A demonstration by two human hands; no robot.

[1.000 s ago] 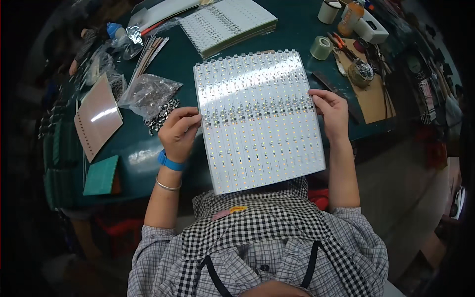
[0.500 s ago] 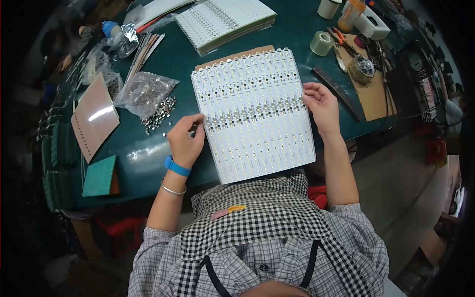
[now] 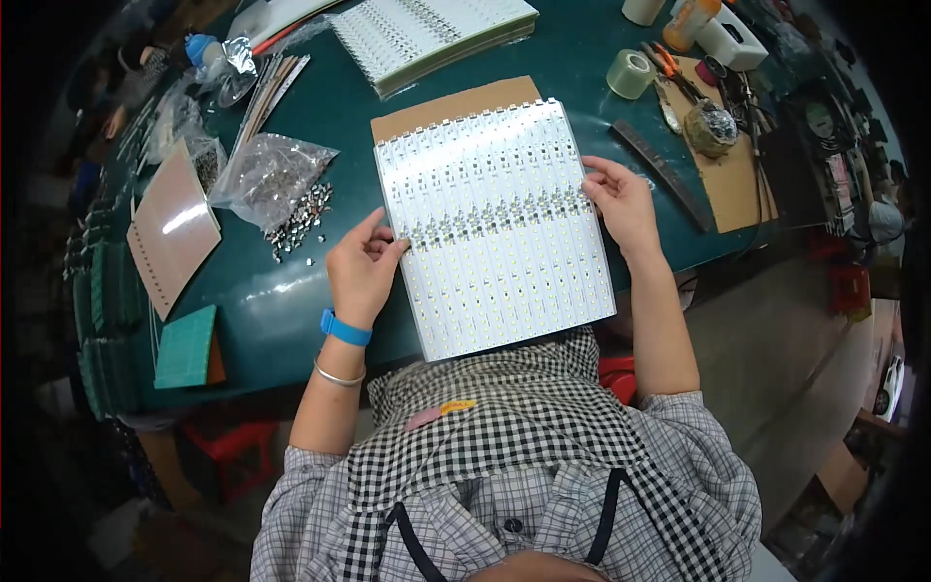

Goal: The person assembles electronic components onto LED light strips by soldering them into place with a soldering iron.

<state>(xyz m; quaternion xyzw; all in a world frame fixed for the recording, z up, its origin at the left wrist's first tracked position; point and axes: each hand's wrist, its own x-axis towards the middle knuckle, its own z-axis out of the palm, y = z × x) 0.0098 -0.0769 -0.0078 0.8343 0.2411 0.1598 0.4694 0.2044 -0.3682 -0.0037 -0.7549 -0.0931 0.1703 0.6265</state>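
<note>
A white LED circuit board panel [image 3: 504,281], covered in rows of small yellowish chips with a band of dark parts, is held before me. Its near edge reaches past the table's front edge towards my apron. My left hand [image 3: 364,264] pinches its left edge between thumb and fingers. On the opposite side, my right hand [image 3: 624,202] grips the right edge near the upper half. Small metal clips line the panel's far edge. Behind that edge, a brown cardboard sheet [image 3: 456,103] shows partly; the panel hides the rest.
A stack of similar panels [image 3: 436,44] lies at the back. Left are a plastic bag [image 3: 276,175], loose metal clips [image 3: 303,221], a brownish board [image 3: 175,233] and a green block [image 3: 186,347]. Right are a dark bar [image 3: 661,175], tape roll [image 3: 630,75], pliers [image 3: 674,68] and wrapped ball [image 3: 711,129].
The panel has tilted slightly and catches more glare, and more of the cardboard behind it shows. My left fingers have shifted on the edge. The view has moved a little.
</note>
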